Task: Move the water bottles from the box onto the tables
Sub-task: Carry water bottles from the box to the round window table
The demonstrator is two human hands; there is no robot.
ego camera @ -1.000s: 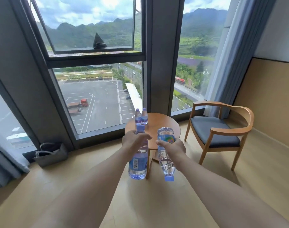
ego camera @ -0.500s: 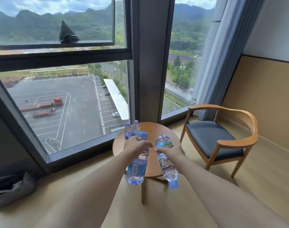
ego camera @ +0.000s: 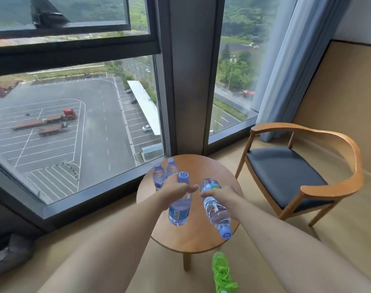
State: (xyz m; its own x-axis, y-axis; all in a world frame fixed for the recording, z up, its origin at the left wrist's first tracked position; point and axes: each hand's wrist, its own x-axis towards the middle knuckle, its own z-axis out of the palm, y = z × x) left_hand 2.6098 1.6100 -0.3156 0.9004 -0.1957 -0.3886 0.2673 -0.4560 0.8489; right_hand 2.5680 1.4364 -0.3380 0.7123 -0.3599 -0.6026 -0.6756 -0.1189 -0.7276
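Window (ego camera: 74, 127): tall glass behind the table, dark frame, a thick post straight behind the table's far edge; a car park with lorries shows far below.
Curtain (ego camera: 286, 66): pale blue, hanging beyond the table on the right, behind the chair.
Chair (ego camera: 296, 176): wooden armchair with a dark blue seat, just right of the table, not touching it.
Table (ego camera: 201, 235): small round wooden top on the floor near the window, one leg showing under its near edge.
Bag (ego camera: 9, 252): grey, slumped on the floor well left of the table, under the window sill.
Left hand (ego camera: 176, 192): over the table's left half, fingers wrapped around the neck of a bottle.
Right hand (ego camera: 219, 194): over the table's middle, fingers curled around the body of a second bottle.
Left bottle (ego camera: 180, 206): clear plastic, blue label and cap, held about upright, cap uppermost; whether its base touches the table I cannot tell.
Right bottle (ego camera: 216, 210): held upside down and tilted, base up, cap low toward the table's near edge.
Standing bottles (ego camera: 164, 173): two more, upright and side by side on the table's far left edge, just beyond the left hand.
Shoe (ego camera: 222, 273): bright green, on the floor just in front of the table.
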